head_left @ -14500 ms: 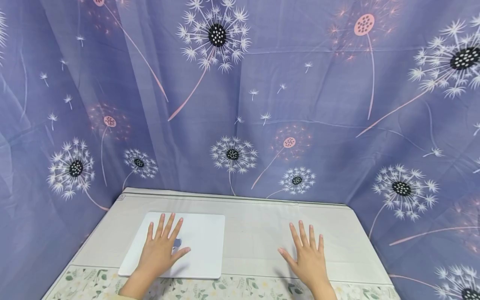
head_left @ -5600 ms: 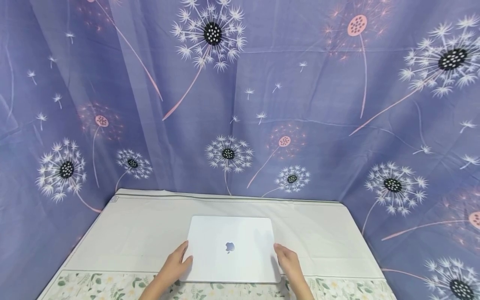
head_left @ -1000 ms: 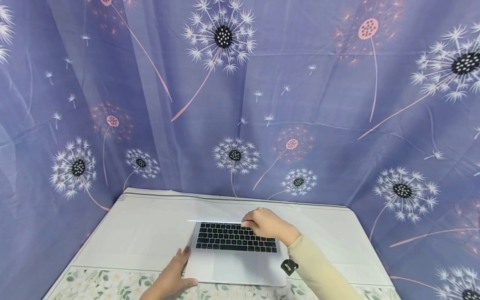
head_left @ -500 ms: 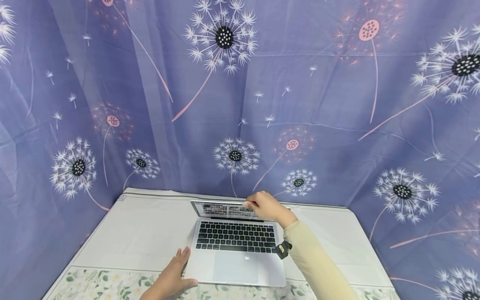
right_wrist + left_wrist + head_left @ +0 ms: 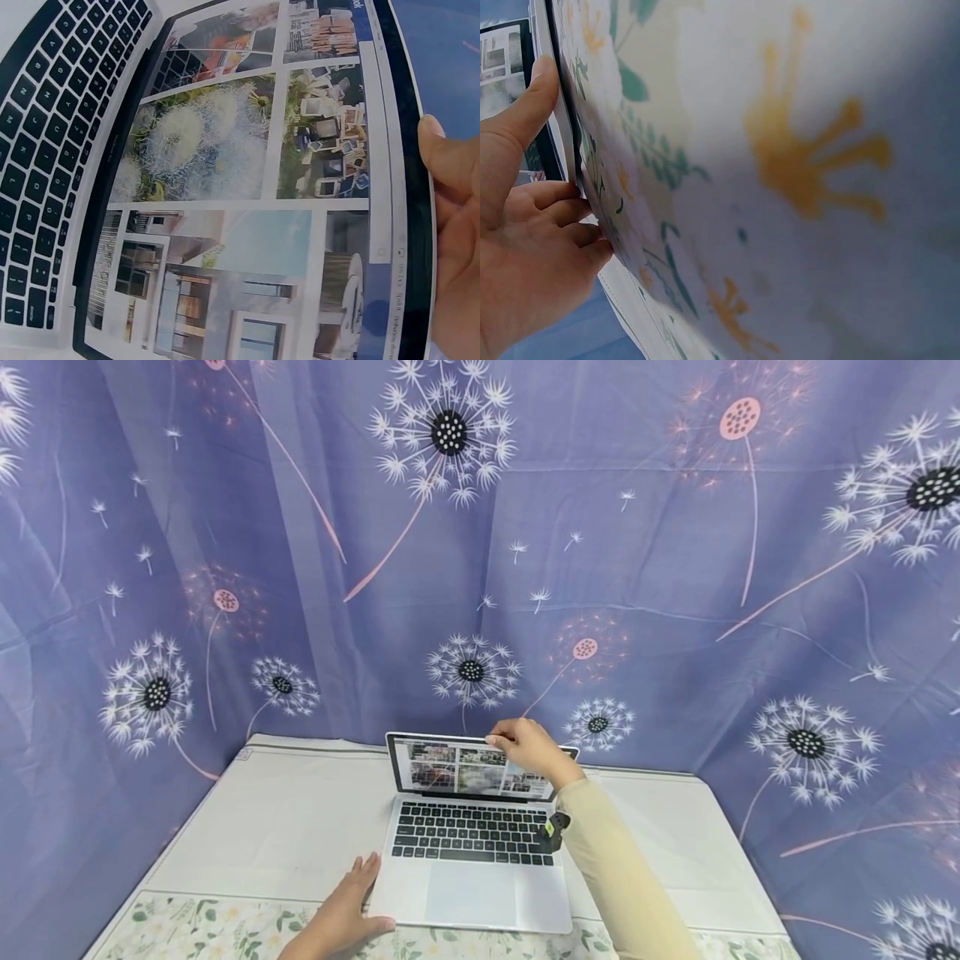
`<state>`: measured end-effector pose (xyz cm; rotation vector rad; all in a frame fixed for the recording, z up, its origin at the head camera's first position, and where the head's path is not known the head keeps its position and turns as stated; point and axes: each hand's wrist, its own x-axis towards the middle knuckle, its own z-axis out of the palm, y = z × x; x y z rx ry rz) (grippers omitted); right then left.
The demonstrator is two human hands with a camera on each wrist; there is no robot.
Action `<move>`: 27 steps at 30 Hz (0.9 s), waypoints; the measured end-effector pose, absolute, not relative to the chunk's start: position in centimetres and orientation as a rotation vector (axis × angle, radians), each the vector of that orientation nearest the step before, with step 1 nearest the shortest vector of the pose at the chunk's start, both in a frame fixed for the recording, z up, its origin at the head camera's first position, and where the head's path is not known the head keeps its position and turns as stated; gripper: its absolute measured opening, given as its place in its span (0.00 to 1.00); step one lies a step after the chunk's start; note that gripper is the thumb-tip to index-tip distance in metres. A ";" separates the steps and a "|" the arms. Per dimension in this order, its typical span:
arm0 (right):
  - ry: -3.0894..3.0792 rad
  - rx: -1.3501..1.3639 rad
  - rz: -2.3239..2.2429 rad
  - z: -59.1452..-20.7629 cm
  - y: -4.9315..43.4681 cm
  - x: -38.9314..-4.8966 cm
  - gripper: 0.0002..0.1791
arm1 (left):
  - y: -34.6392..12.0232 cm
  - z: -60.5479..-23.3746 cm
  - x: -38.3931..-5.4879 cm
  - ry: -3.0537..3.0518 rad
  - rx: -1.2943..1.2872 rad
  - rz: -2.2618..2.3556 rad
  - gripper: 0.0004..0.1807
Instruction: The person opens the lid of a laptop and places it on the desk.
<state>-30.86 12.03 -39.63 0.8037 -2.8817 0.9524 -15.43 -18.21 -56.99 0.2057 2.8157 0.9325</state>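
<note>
A silver laptop (image 5: 472, 893) lies on the table with its lid raised and its screen (image 5: 459, 772) lit with several photos. My right hand (image 5: 528, 745) pinches the top edge of the lid, right of centre. In the right wrist view the thumb (image 5: 430, 139) lies on the screen side of the lid's rim, the fingers behind it. My left hand (image 5: 347, 906) holds the laptop's front left corner, thumb at the front edge and fingers along the left side. In the left wrist view the fingertips (image 5: 592, 236) are bent against the base's edge.
The table is covered by a white cloth (image 5: 300, 827) with a floral front strip (image 5: 202, 927). Purple dandelion curtains (image 5: 360, 652) hang behind and at both sides. A black device (image 5: 555, 829) on the right wrist hangs over the keyboard (image 5: 472, 833).
The laptop lid has swung up and back with my right hand on its top edge, bringing the screen into view. My left hand stays at the corner. Earlier the laptop lay closed, farther left.
</note>
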 end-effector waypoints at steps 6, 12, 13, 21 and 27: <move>-2.806 0.629 1.046 -39.9 11.6 -31.5 0.05 | -18.3 -57.1 -15.5 2.811 0.212 0.927 0.63; -2.681 0.484 1.028 -40.4 10.8 -31.9 0.03 | -18.4 -57.1 -15.5 2.816 0.226 0.931 0.63; -2.658 0.466 1.025 -40.5 10.6 -32.0 0.04 | -18.4 -57.1 -15.5 2.816 0.225 0.936 0.63; -2.474 0.336 0.841 -41.3 9.3 -32.8 0.07 | -18.5 -56.9 -15.5 2.816 0.222 0.933 0.63; -2.344 0.378 0.597 -42.2 8.7 -32.9 0.09 | -18.6 -57.1 -15.5 2.790 0.243 0.949 0.63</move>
